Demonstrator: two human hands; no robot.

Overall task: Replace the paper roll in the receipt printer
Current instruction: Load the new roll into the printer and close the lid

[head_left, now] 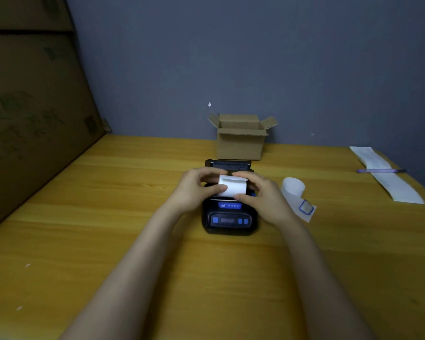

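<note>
A small black receipt printer [229,218] with blue buttons sits mid-table, its lid [228,165] flipped open toward the back. A white paper roll [234,185] rests over the open paper bay. My left hand [196,188] grips the roll's left end, thumb on its front. My right hand [264,195] grips the right end, fingers curled over the top. A second, nearly spent white roll [293,187] lies on the table just right of the printer, with a loose tail bearing a blue-edged sticker [306,207].
An open cardboard box [241,141] stands behind the printer against the grey wall. A long paper strip [388,177] with a purple pen [378,171] across it lies at the far right edge. Large cardboard sheets [35,106] lean along the left.
</note>
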